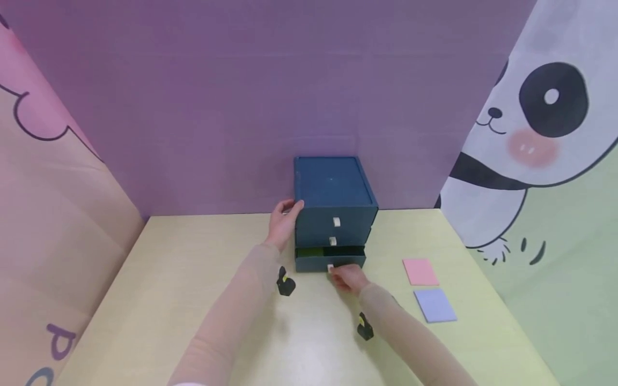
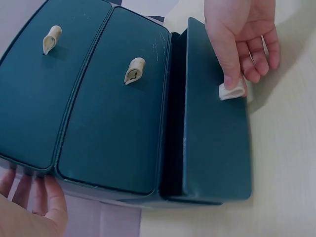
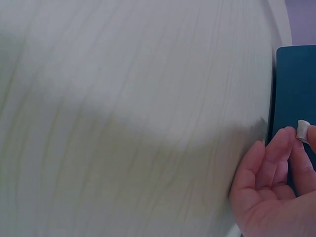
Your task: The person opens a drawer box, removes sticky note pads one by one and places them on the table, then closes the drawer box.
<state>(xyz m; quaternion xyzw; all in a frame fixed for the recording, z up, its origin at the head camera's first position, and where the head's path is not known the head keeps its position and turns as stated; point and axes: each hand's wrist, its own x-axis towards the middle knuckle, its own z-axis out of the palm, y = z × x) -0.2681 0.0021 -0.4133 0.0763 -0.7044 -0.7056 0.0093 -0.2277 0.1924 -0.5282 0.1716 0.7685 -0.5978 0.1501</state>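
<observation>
A dark blue cabinet (image 1: 333, 182) with three stacked drawers stands at the back of the table, each drawer front bearing a small pale pull tab. Its bottom drawer (image 1: 309, 264) is partly pulled out, and something green (image 1: 310, 252) shows inside at the left. My right hand (image 1: 350, 277) pinches the bottom drawer's pull tab (image 2: 232, 90) between thumb and forefinger. Against the cabinet's left side, near the upper front corner, rests my left hand (image 1: 281, 228), its fingers extended along the wall. The two upper drawers (image 2: 111, 111) are closed.
To the right of the cabinet, a pink square pad (image 1: 420, 272) and a purple square pad (image 1: 435, 305) lie on the pale wooden table (image 1: 193, 279). A purple cloth backdrop (image 1: 217, 107) hangs directly behind the cabinet, with printed panels at both sides.
</observation>
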